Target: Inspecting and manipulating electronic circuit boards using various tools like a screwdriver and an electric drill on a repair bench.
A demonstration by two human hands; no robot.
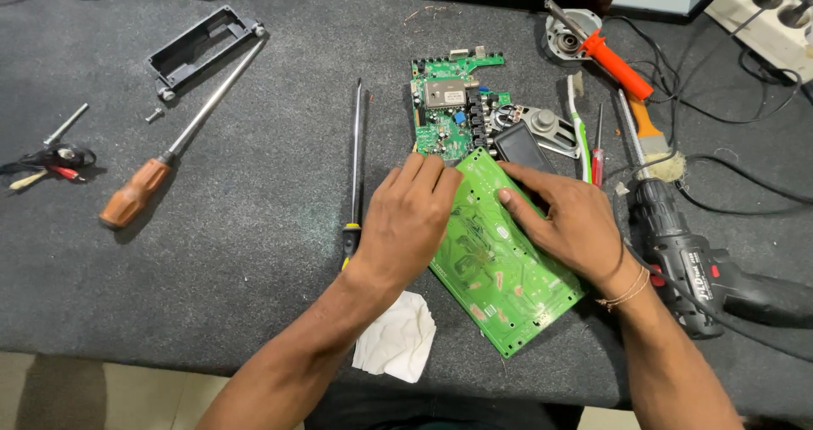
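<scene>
both hands rest on a green board [495,265] that lies tilted just right of the frame's centre, solder side up, on a dark grey mat [254,252]. the left hand [406,218] lies flat over the board's left edge, fingers pressed together and pointing to the upper right, their tips at the board's top corner. the right hand [572,222] covers the board's right edge, fingers loosely spread, the forefinger stretched left with its tip pressing on the board's surface. neither hand pinches anything.

just above the board, touching its top corner, lies a second board [453,108] with a metal box on it, component side up. a small black block [521,146] sits beside the right fingertips. a white cloth [396,341] lies under the left wrist at the mat's lower edge. a thin black screwdriver [356,159] lies upright in the frame just left of the left hand. a wooden-handled screwdriver [169,155] lies at the upper left, beside a black bracket [199,44]. a black drill [694,256] lies at the right, near the right wrist, and an orange soldering iron [614,61] at the upper right.
</scene>
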